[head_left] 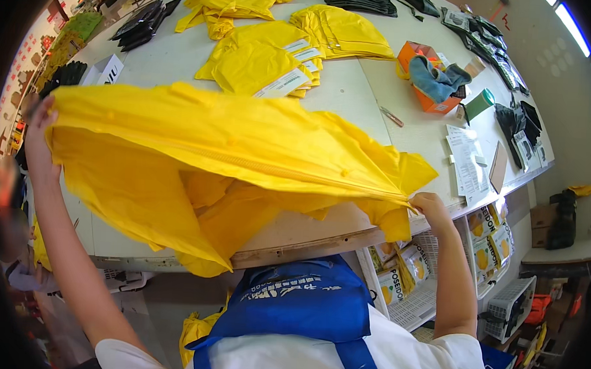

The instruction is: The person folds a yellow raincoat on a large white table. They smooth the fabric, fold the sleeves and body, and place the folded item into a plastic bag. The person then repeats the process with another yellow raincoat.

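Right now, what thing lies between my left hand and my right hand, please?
In the head view, the yellow garment spans the stretch between your left hand and right hand, each gripping it at one end.

Yellow zippered garment — stretched wide over table edge

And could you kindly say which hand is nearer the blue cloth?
Right: the right hand is on the near side of the blue cloth, holding the yellow garment; the left hand is far to the cloth's left.

Yellow garment of smooth, glossy cloth
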